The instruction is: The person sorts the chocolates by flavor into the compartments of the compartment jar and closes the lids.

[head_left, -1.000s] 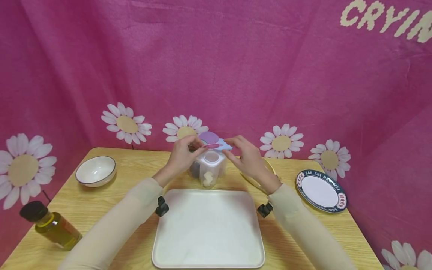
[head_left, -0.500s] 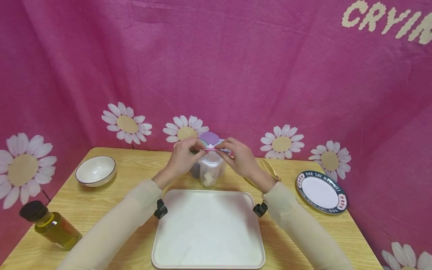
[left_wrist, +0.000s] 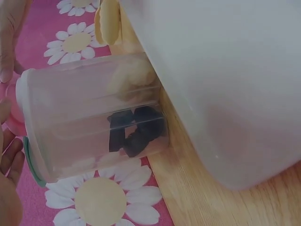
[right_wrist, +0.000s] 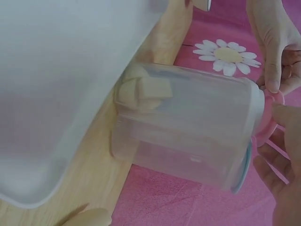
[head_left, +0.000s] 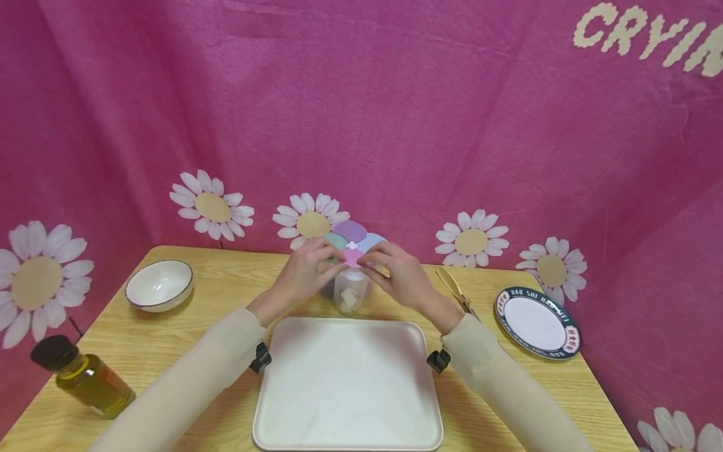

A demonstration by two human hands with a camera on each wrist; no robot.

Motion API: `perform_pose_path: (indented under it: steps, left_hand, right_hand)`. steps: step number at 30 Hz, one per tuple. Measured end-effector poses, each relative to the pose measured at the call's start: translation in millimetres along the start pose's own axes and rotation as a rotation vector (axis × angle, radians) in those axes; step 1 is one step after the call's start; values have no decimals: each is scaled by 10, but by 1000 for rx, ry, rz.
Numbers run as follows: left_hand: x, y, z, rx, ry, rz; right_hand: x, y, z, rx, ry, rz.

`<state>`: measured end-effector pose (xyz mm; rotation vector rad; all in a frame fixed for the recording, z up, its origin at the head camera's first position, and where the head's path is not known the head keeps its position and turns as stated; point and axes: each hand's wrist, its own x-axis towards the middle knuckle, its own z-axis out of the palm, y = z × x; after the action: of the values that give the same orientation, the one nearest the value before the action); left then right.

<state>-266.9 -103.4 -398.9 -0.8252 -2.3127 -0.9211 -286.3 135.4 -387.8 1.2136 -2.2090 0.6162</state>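
A clear canister [head_left: 350,296] with petal-shaped lids stands behind the white tray. Its pink lid [head_left: 352,257] faces me, low over the front opening. My left hand [head_left: 312,267] pinches the left edge of this lid between thumb and fingers, and my right hand [head_left: 397,271] pinches the right edge. Behind it the purple lid [head_left: 349,231], the green lid [head_left: 336,241] and the blue lid [head_left: 369,241] fan out around a small white centre. Pale chunks [right_wrist: 150,90] lie at the bottom of one compartment; dark pieces [left_wrist: 136,129] fill the bottom of another.
The white tray [head_left: 347,389] lies just in front of the canister. At left are a white bowl [head_left: 160,286] and an oil bottle [head_left: 93,383]. Yellow-tipped tongs [head_left: 454,287] and a dark-rimmed plate [head_left: 538,322] lie at right. A pink curtain [head_left: 361,113] hangs behind the table.
The right hand has moved in and taken hold of the pink lid's right edge. The lid, seen nearly edge-on before, has swung down toward me over the opening.
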Motion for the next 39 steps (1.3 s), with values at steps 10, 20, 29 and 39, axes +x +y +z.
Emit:
perform_pose_path:
  steps: [10, 20, 29, 39]
  left_hand:
    - [-55, -47, 33, 38, -19, 97]
    - [-61, -41, 23, 94, -24, 102]
    - [-41, -16, 59, 67, -67, 81]
    - [-62, 3, 30, 67, -84, 49]
  right_hand:
    - [-79, 2, 69, -32, 10, -50]
    - [-75, 7, 122, -46, 16, -31]
    - [-115, 16, 95, -76, 48, -55]
    - [-119, 13, 103, -81, 30, -57]
